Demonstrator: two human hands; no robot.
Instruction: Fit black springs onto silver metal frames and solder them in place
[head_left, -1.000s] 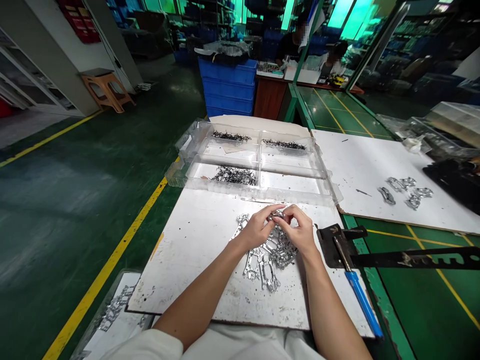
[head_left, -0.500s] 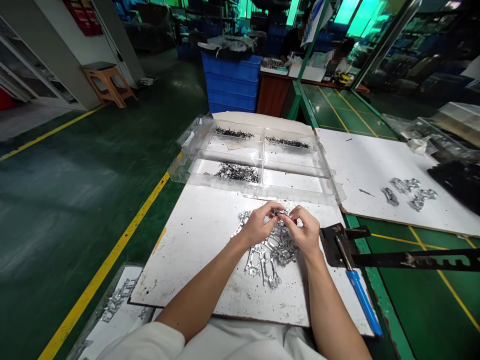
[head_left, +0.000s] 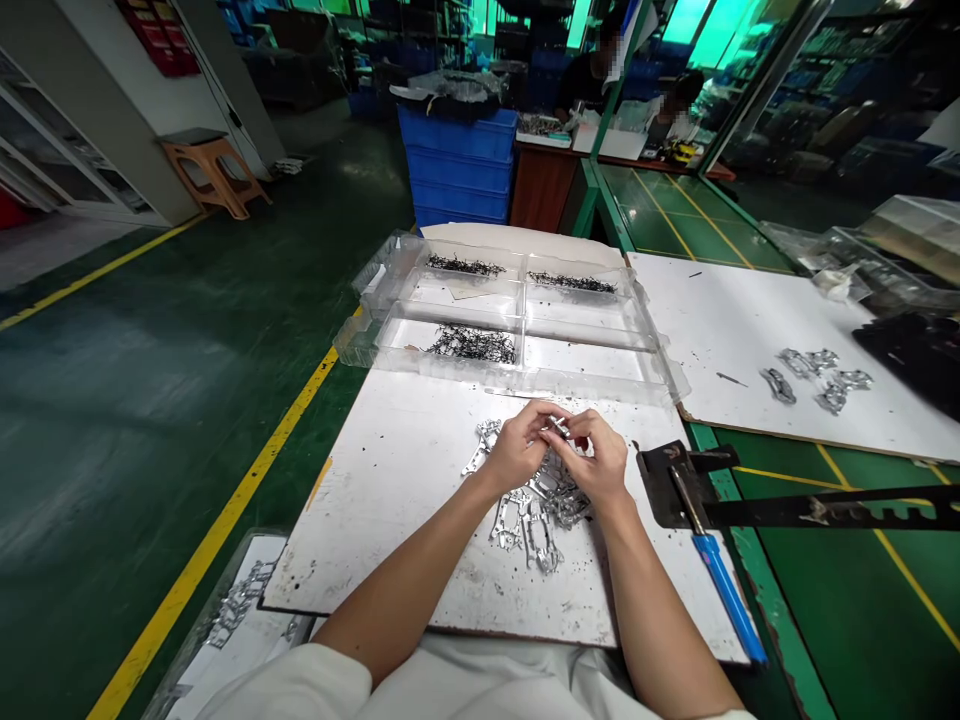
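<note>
Between my fingertips is a small silvery metal part [head_left: 558,427], partly covered by the fingers. My left hand [head_left: 520,440] pinches it from the left, and my right hand [head_left: 600,455] grips it from the right. Just below both hands lies a loose pile of similar silvery metal parts [head_left: 540,535] on the white board [head_left: 405,480]. Farther away stands a clear plastic tray [head_left: 525,380] with compartments. Small black pieces [head_left: 476,343] lie heaped in three of its compartments.
A tool with a blue handle [head_left: 727,595] lies at the board's right edge, beside a black metal bracket [head_left: 667,485]. More silvery parts [head_left: 832,385] rest on the right-hand board. Blue crates [head_left: 459,165] are stacked behind the tray. Two people sit at the back.
The metal part has been turned between my fingers and now shows more of itself. My right hand has shifted slightly left, its fingers more curled.
</note>
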